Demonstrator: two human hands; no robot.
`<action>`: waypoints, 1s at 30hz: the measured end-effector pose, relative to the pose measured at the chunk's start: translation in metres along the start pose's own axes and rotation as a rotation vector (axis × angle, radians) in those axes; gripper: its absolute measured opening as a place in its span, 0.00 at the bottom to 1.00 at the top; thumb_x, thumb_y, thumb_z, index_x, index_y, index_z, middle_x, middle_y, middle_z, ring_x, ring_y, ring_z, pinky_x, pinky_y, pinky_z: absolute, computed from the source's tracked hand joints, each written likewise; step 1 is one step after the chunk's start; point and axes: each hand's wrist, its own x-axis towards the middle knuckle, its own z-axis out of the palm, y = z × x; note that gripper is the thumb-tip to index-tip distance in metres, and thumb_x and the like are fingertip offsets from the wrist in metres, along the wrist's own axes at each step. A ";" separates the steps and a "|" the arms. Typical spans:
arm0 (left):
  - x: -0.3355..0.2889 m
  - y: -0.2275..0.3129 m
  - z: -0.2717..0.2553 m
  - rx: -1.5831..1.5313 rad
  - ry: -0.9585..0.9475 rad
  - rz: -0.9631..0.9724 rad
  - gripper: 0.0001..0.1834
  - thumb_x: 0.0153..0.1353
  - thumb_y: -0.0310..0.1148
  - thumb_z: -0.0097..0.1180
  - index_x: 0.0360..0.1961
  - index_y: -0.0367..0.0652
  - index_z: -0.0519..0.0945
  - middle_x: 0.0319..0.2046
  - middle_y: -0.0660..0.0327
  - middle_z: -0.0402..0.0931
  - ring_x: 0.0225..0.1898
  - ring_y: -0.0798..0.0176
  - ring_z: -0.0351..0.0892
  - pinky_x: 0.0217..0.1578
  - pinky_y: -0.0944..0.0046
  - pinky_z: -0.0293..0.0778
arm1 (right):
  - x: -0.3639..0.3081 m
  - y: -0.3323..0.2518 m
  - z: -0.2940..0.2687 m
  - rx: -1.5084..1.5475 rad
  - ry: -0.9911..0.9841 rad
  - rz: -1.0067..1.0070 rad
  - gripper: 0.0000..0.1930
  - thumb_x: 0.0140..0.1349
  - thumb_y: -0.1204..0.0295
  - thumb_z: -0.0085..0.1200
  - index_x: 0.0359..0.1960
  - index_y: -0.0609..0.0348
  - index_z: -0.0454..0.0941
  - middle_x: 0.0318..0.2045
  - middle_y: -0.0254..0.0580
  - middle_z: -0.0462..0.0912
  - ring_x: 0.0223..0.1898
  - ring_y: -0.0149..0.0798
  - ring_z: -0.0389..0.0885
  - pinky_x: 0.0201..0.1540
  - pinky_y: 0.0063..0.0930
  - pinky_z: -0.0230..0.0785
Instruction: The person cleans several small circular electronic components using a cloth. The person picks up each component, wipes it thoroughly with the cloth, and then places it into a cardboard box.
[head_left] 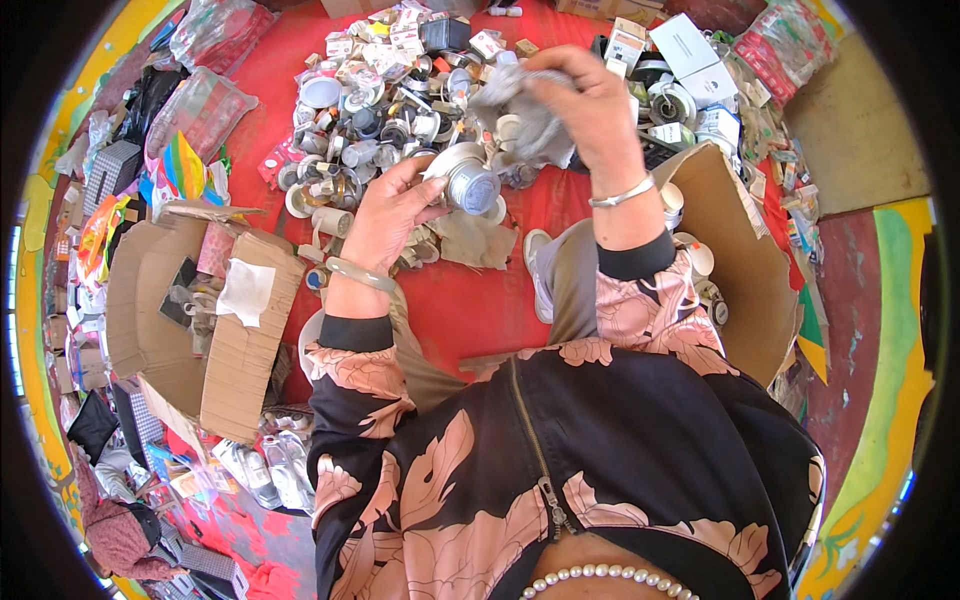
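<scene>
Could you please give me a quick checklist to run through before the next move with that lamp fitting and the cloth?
1. Left hand holds the round metal lamp fitting by its rim: ok.
2. Right hand has a firm grip on the grey cloth: ok.
3. Cloth touching the fitting: not ok, it hangs just above.
4. Fitting clean: cannot tell.
5. Pile of fittings on the red mat within reach: ok.
6. Open cardboard box at the right side: ok.
</scene>
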 end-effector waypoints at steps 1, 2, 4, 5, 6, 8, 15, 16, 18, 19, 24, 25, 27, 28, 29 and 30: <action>0.001 -0.001 0.001 0.070 0.006 -0.028 0.19 0.59 0.28 0.51 0.51 0.32 0.68 0.41 0.58 0.74 0.43 0.65 0.75 0.42 0.62 0.76 | -0.001 0.004 0.005 -0.142 -0.084 -0.013 0.06 0.49 0.78 0.57 0.30 0.61 0.76 0.27 0.30 0.78 0.33 0.23 0.75 0.36 0.17 0.67; 0.002 -0.001 0.003 0.087 0.017 -0.044 0.16 0.58 0.29 0.53 0.47 0.33 0.71 0.37 0.60 0.75 0.39 0.67 0.76 0.39 0.65 0.77 | -0.007 0.006 0.010 -0.165 -0.228 0.034 0.06 0.49 0.77 0.56 0.30 0.60 0.77 0.27 0.32 0.79 0.33 0.24 0.75 0.37 0.19 0.67; 0.005 -0.010 -0.005 0.164 0.006 -0.067 0.15 0.57 0.29 0.54 0.44 0.33 0.72 0.36 0.61 0.75 0.37 0.68 0.76 0.37 0.66 0.77 | -0.012 0.023 0.030 -0.248 -0.466 -0.096 0.07 0.47 0.74 0.54 0.29 0.58 0.76 0.27 0.38 0.79 0.32 0.33 0.78 0.37 0.24 0.68; 0.006 -0.014 -0.008 0.202 -0.006 -0.081 0.14 0.57 0.30 0.55 0.43 0.33 0.73 0.35 0.61 0.75 0.36 0.68 0.76 0.36 0.67 0.77 | -0.013 0.034 0.031 -0.312 -0.579 -0.148 0.07 0.46 0.73 0.52 0.29 0.58 0.76 0.27 0.41 0.79 0.30 0.40 0.77 0.36 0.29 0.67; 0.006 -0.014 -0.009 0.232 -0.012 -0.096 0.13 0.57 0.30 0.55 0.41 0.33 0.73 0.35 0.61 0.75 0.35 0.68 0.76 0.35 0.67 0.77 | -0.013 0.037 0.033 -0.354 -0.628 -0.092 0.07 0.46 0.72 0.52 0.29 0.58 0.76 0.27 0.41 0.79 0.30 0.41 0.76 0.35 0.30 0.67; 0.006 -0.015 -0.010 0.294 -0.025 -0.128 0.12 0.56 0.30 0.56 0.38 0.33 0.74 0.33 0.61 0.75 0.33 0.68 0.77 0.33 0.68 0.77 | -0.011 0.039 0.032 -0.401 -0.720 -0.017 0.08 0.45 0.73 0.52 0.29 0.59 0.75 0.27 0.40 0.78 0.31 0.38 0.76 0.36 0.29 0.66; 0.000 -0.010 -0.006 0.253 -0.047 -0.093 0.10 0.56 0.29 0.55 0.37 0.33 0.75 0.31 0.62 0.75 0.31 0.69 0.76 0.31 0.69 0.76 | -0.005 0.024 0.022 -0.373 -0.821 0.071 0.08 0.45 0.73 0.53 0.29 0.61 0.73 0.27 0.34 0.76 0.33 0.30 0.72 0.41 0.24 0.64; -0.001 -0.009 -0.005 0.214 -0.045 -0.093 0.10 0.56 0.28 0.55 0.38 0.33 0.75 0.31 0.61 0.76 0.31 0.69 0.77 0.31 0.69 0.77 | -0.004 0.024 0.019 -0.349 -0.808 0.089 0.08 0.45 0.73 0.53 0.28 0.61 0.73 0.27 0.33 0.75 0.33 0.30 0.72 0.40 0.24 0.64; -0.003 -0.007 -0.006 0.132 -0.015 -0.065 0.11 0.56 0.27 0.54 0.40 0.33 0.75 0.32 0.61 0.76 0.32 0.68 0.77 0.31 0.68 0.77 | -0.004 0.020 0.014 -0.349 -0.781 0.118 0.08 0.45 0.73 0.53 0.28 0.60 0.73 0.27 0.32 0.75 0.33 0.28 0.71 0.41 0.23 0.63; -0.005 -0.006 -0.008 0.089 0.014 -0.037 0.11 0.56 0.26 0.54 0.41 0.33 0.75 0.32 0.60 0.77 0.32 0.68 0.77 0.31 0.68 0.77 | -0.003 0.019 0.011 -0.347 -0.769 0.132 0.07 0.45 0.74 0.53 0.28 0.60 0.73 0.27 0.32 0.75 0.34 0.27 0.71 0.41 0.23 0.63; -0.010 0.004 -0.011 -0.040 0.017 0.023 0.14 0.56 0.28 0.55 0.42 0.32 0.75 0.36 0.59 0.77 0.34 0.68 0.78 0.34 0.65 0.79 | 0.003 0.032 -0.001 -0.212 -0.770 0.147 0.06 0.44 0.78 0.52 0.27 0.62 0.73 0.27 0.29 0.74 0.34 0.25 0.71 0.41 0.20 0.63; -0.010 0.005 -0.010 -0.026 0.012 0.010 0.14 0.56 0.28 0.56 0.42 0.32 0.75 0.36 0.60 0.77 0.33 0.68 0.78 0.34 0.66 0.78 | 0.002 0.030 -0.001 -0.189 -0.771 0.159 0.06 0.44 0.78 0.52 0.26 0.62 0.73 0.28 0.29 0.75 0.33 0.25 0.71 0.41 0.19 0.63; -0.010 0.007 -0.007 0.004 0.008 -0.014 0.13 0.56 0.28 0.56 0.42 0.32 0.75 0.35 0.60 0.77 0.33 0.68 0.78 0.33 0.67 0.78 | 0.000 0.026 0.001 -0.139 -0.776 0.179 0.06 0.44 0.78 0.52 0.26 0.62 0.73 0.28 0.30 0.75 0.33 0.25 0.71 0.41 0.19 0.63; -0.010 0.006 -0.005 0.047 0.001 -0.036 0.13 0.55 0.28 0.56 0.41 0.33 0.76 0.33 0.61 0.77 0.31 0.69 0.77 0.32 0.68 0.77 | -0.001 0.025 0.005 -0.128 -0.794 0.152 0.06 0.44 0.78 0.53 0.26 0.62 0.74 0.28 0.30 0.75 0.33 0.25 0.71 0.41 0.19 0.63; -0.009 0.003 -0.002 0.089 -0.007 -0.058 0.12 0.55 0.28 0.56 0.39 0.33 0.77 0.31 0.61 0.77 0.30 0.70 0.77 0.30 0.69 0.76 | -0.002 0.023 0.012 -0.117 -0.812 0.126 0.06 0.44 0.77 0.53 0.26 0.62 0.74 0.28 0.30 0.75 0.33 0.24 0.71 0.40 0.19 0.63; -0.008 0.000 -0.001 0.129 -0.018 -0.081 0.11 0.54 0.28 0.57 0.38 0.33 0.77 0.29 0.62 0.77 0.28 0.70 0.76 0.29 0.70 0.75 | -0.004 0.020 0.017 -0.109 -0.827 0.102 0.06 0.44 0.77 0.53 0.26 0.61 0.74 0.28 0.31 0.75 0.33 0.24 0.71 0.40 0.19 0.63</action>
